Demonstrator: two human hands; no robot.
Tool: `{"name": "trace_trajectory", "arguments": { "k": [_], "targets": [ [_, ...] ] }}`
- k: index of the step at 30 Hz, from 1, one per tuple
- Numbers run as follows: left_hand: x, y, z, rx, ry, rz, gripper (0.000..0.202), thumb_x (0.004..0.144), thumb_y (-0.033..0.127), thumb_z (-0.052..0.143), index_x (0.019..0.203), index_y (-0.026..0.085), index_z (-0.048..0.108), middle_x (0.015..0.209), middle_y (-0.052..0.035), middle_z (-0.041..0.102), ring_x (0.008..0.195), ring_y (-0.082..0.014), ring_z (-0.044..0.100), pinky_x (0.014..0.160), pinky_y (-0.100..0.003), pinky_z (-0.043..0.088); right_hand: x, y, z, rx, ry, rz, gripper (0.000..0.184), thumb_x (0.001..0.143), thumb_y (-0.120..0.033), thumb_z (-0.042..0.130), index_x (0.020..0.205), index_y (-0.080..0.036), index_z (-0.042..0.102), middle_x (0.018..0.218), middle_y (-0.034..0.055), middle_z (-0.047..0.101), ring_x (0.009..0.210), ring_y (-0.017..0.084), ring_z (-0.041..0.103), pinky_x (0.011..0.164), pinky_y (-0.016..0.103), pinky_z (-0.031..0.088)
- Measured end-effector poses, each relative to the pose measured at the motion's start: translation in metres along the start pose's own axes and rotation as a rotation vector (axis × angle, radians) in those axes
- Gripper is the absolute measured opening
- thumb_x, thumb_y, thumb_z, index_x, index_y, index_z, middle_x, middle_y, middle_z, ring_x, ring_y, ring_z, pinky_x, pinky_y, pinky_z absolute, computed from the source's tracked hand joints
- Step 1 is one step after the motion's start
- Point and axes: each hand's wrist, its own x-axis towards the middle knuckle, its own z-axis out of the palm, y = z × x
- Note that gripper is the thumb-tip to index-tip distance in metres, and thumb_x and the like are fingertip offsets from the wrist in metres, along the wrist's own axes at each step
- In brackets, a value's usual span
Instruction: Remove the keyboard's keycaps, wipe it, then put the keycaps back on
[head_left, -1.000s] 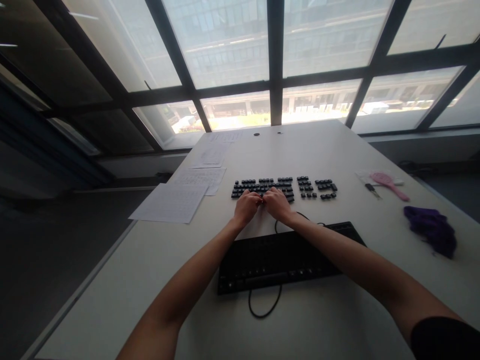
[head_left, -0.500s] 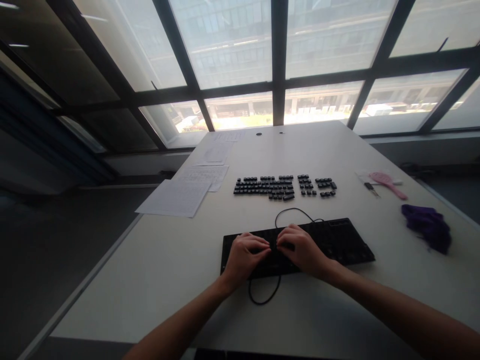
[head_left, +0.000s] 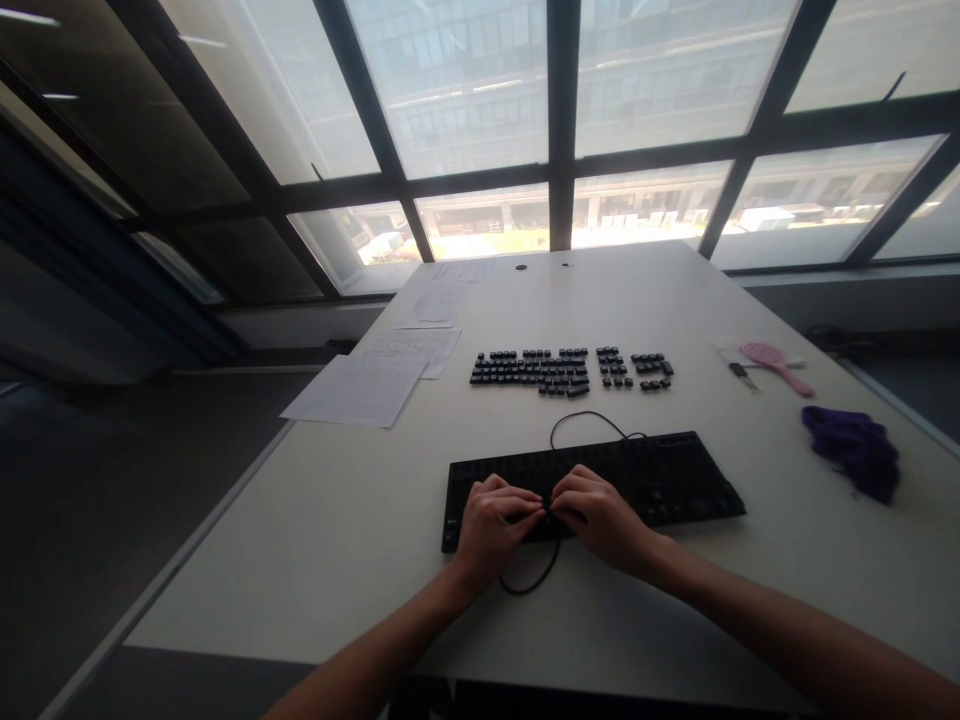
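Black cable loops out past the near edge of the keyboard, which lies flat on the white table. The left hand and the right hand face each other over it, fingertips nearly meeting left of its middle. Each of the 2 has thumb and fingers drawn together; whether either pinches something small, I cannot tell. More cable curves out at the keyboard's far edge. Off to the right lies a crumpled purple cloth. Beyond the keyboard, apart from it, black keycaps sit in rows, in 3 groups. Paper sheets overlap to their left; to their right, a pink long-handled object lies near a small dark tool. Dark-framed windows rise behind the table.
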Motion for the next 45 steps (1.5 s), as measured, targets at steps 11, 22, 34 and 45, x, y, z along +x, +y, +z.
{"name": "trace_trajectory", "arguments": {
  "k": [11,22,34,45],
  "targets": [
    [-0.004,0.002,0.004,0.050,0.014,0.037,0.012,0.088,0.036,0.071,0.082,0.028,0.079,0.093,-0.0002,0.079,0.079,-0.0195,0.060,0.076,-0.042,0.042,-0.004,0.002,0.004,-0.011,0.009,-0.033,0.018,0.094,-0.014,0.059,0.080,-0.019,0.070,0.090,0.0075,0.068,0.088,0.020,0.059,0.076,0.034,0.054],
    [-0.006,0.003,-0.004,0.211,-0.064,0.188,0.012,0.092,0.030,0.065,0.093,0.028,0.076,0.103,-0.0008,0.076,0.090,-0.0225,0.057,0.078,-0.042,0.039,-0.004,-0.003,-0.002,-0.101,-0.066,-0.026,0.017,0.094,-0.013,0.057,0.082,-0.019,0.068,0.098,0.0087,0.065,0.093,0.022,0.056,0.080,0.037,0.052],
    [0.077,-0.015,-0.013,0.118,-0.031,0.067,0.014,0.090,0.025,0.067,0.102,0.023,0.075,0.100,-0.0035,0.071,0.095,-0.0207,0.060,0.091,-0.038,0.046,0.038,0.031,-0.029,-0.155,0.107,0.130,0.013,0.093,-0.016,0.060,0.095,-0.019,0.072,0.094,0.0075,0.070,0.094,0.022,0.059,0.086,0.037,0.049],
    [0.191,-0.066,0.040,0.309,-0.047,0.032,0.014,0.086,0.019,0.069,0.088,0.026,0.081,0.093,-0.0037,0.073,0.089,-0.0227,0.056,0.081,-0.035,0.045,0.136,0.117,-0.025,-0.593,-0.033,0.276,0.020,0.093,-0.019,0.058,0.088,-0.015,0.078,0.099,0.0139,0.068,0.100,0.027,0.053,0.083,0.036,0.040]
  ]
}}
